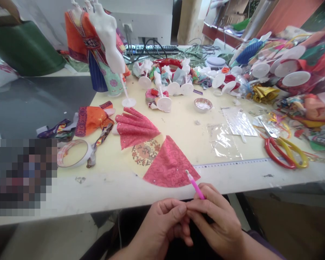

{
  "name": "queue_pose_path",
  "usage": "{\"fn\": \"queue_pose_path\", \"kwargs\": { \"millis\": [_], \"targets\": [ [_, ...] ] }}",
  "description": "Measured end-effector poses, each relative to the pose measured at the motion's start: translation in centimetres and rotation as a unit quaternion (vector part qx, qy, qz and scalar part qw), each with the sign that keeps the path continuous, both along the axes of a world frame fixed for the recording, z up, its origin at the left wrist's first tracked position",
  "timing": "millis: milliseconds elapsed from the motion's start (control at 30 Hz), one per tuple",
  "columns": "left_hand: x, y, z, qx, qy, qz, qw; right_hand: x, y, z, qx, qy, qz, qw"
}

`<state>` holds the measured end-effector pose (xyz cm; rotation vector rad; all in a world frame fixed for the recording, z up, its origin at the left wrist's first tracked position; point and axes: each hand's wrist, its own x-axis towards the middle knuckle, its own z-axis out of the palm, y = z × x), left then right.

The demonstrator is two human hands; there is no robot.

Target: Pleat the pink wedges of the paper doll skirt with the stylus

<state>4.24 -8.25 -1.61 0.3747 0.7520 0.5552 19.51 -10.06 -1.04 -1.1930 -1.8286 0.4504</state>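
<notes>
My left hand (165,224) is closed in a pinch below the table's front edge, its fingertips meeting those of my right hand (216,216). Anything between the fingertips is too small to make out. My right hand also holds a pink pen-like tool (196,186), its tip pointing up and left over the corner of a red patterned fabric wedge (172,164). That wedge lies flat near the front edge. Behind and left of it is a pleated red fabric piece (135,126), with a cream floral piece (146,151) between them.
A tape roll (73,153) and orange garment (90,121) lie left. Scissors (281,153), a ruler (233,164) and plastic bags (224,142) are right. A small bowl (203,104), mannequins (108,36) and heaped doll clothes (311,72) stand farther back.
</notes>
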Motion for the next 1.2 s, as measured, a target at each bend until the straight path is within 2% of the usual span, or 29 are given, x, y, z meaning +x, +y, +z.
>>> {"fn": "queue_pose_path", "kwargs": {
  "millis": [267,500,667,933,1200],
  "targets": [
    [-0.1,0.1,-0.1,0.053,0.046,-0.007,0.998,0.2,-0.2,-0.6,-0.046,0.033,0.01,0.998],
    [-0.1,0.0,-0.2,0.051,0.061,-0.005,0.997,0.1,-0.1,-0.5,-0.111,0.059,0.0,0.992],
    [-0.2,0.1,-0.1,0.066,0.079,0.004,0.995,0.2,-0.2,-0.3,-0.092,0.052,0.013,0.994],
    [-0.3,0.2,0.1,0.089,0.134,-0.004,0.987,0.4,-0.5,-1.0,-0.028,-0.009,0.038,0.999],
    [0.0,0.3,0.4,0.082,0.154,-0.006,0.985,0.4,-0.5,-1.4,-0.014,-0.018,0.034,0.999]
  ]
}}
